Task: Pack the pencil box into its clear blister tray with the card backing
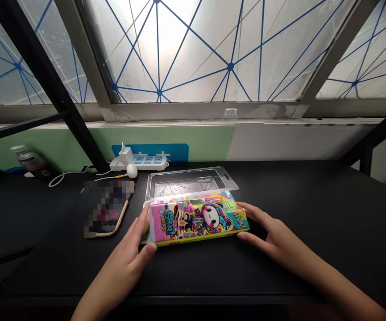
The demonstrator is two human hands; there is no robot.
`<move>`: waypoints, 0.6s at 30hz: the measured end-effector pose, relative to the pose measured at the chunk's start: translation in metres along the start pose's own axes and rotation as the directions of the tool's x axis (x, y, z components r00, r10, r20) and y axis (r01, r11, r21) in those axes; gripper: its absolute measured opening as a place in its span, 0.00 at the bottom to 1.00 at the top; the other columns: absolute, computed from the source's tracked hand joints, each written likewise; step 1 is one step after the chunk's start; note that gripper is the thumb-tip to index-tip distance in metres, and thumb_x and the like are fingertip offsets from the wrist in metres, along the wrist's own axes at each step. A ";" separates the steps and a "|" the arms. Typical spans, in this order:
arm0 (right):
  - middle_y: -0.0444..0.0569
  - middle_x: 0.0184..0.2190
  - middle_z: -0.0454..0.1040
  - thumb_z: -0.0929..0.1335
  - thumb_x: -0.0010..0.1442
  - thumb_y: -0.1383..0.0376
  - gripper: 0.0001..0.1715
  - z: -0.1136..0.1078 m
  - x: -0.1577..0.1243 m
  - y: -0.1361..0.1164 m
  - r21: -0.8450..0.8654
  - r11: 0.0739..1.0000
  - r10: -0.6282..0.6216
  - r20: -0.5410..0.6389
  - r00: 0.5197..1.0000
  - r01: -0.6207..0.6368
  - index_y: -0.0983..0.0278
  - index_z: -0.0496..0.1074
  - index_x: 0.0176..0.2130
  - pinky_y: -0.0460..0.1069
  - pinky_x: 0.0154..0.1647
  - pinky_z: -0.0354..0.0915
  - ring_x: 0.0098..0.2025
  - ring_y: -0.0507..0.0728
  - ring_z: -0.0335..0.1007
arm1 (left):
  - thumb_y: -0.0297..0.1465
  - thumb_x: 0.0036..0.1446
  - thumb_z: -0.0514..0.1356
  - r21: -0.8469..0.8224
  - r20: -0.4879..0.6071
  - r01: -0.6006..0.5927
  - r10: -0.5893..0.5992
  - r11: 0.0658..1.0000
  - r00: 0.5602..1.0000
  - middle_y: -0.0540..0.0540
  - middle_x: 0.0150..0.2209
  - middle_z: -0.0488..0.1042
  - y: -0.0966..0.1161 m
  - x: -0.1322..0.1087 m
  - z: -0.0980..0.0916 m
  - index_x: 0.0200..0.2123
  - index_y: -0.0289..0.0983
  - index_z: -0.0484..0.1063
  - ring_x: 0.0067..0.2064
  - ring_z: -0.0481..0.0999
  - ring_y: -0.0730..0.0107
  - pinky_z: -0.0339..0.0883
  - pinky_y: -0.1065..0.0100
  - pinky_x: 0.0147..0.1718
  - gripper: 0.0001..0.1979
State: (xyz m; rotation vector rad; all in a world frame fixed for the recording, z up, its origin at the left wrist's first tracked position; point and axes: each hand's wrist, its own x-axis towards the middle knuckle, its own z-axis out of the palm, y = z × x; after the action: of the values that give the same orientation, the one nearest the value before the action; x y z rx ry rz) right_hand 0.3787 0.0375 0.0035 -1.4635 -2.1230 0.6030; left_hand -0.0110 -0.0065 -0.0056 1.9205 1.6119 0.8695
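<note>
A colourful pencil case (pixel 197 218), printed with a cartoon figure and the word SPORT, lies flat on the black desk. My left hand (pixel 130 254) holds its left end, thumb at the front corner and fingers along the side. At the opposite end, my right hand (pixel 263 227) grips the case between thumb and fingers, the fingertips partly hidden behind it. Just behind the case is a clear plastic blister shell (pixel 186 183) with a hang hole at its right. Something pale shows under the case's left end, mostly covered.
A phone (pixel 110 211) in a tan-edged case lies to the left, its screen blurred. Behind it are a white power strip (pixel 149 162) with a plugged-in adapter, a white cable and a leaning bottle (pixel 32 160). Black metal frame bars (pixel 50 84) slant at the sides before the window.
</note>
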 end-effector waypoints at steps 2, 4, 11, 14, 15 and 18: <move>0.56 0.64 0.71 0.70 0.63 0.51 0.41 0.004 -0.003 0.004 -0.054 0.998 -0.040 -0.025 0.999 0.039 0.57 0.59 0.69 0.61 0.60 0.71 0.61 0.67 0.72 | 0.50 0.64 0.60 -0.020 0.079 0.039 -0.037 0.999 0.996 0.40 0.72 0.56 0.001 0.002 0.002 0.75 0.47 0.40 0.72 0.57 0.45 0.57 0.45 0.66 0.45; 0.55 0.62 0.73 0.69 0.65 0.53 0.38 0.007 -0.006 0.005 -0.104 0.990 -0.101 -0.050 0.994 0.095 0.56 0.60 0.69 0.60 0.58 0.73 0.59 0.66 0.74 | 0.47 0.63 0.63 -0.011 0.091 0.048 -0.047 0.999 0.995 0.41 0.72 0.58 0.003 0.003 0.004 0.75 0.49 0.38 0.71 0.59 0.47 0.57 0.46 0.66 0.47; 0.53 0.60 0.75 0.66 0.69 0.61 0.32 -0.005 0.010 0.000 -0.200 0.928 -0.351 -0.194 0.916 0.314 0.53 0.60 0.69 0.57 0.58 0.73 0.58 0.63 0.75 | 0.46 0.60 0.66 0.016 -0.206 -0.134 0.134 0.991 0.969 0.44 0.66 0.69 0.018 0.015 -0.004 0.70 0.51 0.54 0.62 0.74 0.48 0.71 0.52 0.58 0.39; 0.55 0.60 0.75 0.67 0.68 0.59 0.31 -0.018 0.044 -0.004 -0.178 0.938 -0.334 -0.241 0.911 0.297 0.57 0.63 0.67 0.57 0.56 0.74 0.56 0.65 0.76 | 0.48 0.60 0.66 0.053 -0.247 -0.162 0.170 0.985 0.954 0.40 0.65 0.70 0.033 0.049 -0.017 0.70 0.48 0.54 0.61 0.74 0.45 0.73 0.49 0.55 0.40; 0.55 0.61 0.74 0.67 0.67 0.57 0.31 -0.022 0.058 -0.005 -0.165 0.946 -0.314 -0.252 0.916 0.279 0.59 0.64 0.67 0.58 0.55 0.74 0.55 0.66 0.77 | 0.49 0.59 0.66 0.093 -0.267 -0.175 0.194 0.980 0.944 0.38 0.64 0.70 0.038 0.065 -0.021 0.69 0.46 0.56 0.62 0.72 0.43 0.71 0.47 0.55 0.40; 0.56 0.60 0.76 0.66 0.67 0.55 0.33 -0.023 0.097 -0.003 -0.112 0.973 -0.224 -0.275 0.935 0.200 0.63 0.65 0.66 0.59 0.52 0.76 0.53 0.67 0.79 | 0.50 0.58 0.66 0.223 -0.249 -0.208 0.262 0.952 0.932 0.34 0.62 0.71 0.044 0.112 -0.029 0.68 0.40 0.57 0.62 0.71 0.43 0.67 0.44 0.58 0.41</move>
State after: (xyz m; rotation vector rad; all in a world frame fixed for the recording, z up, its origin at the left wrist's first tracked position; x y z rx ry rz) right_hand 0.3614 0.1297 0.0372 -1.2532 -2.0573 0.2100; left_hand 0.0095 0.0937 0.0634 2.2469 1.6974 1.1611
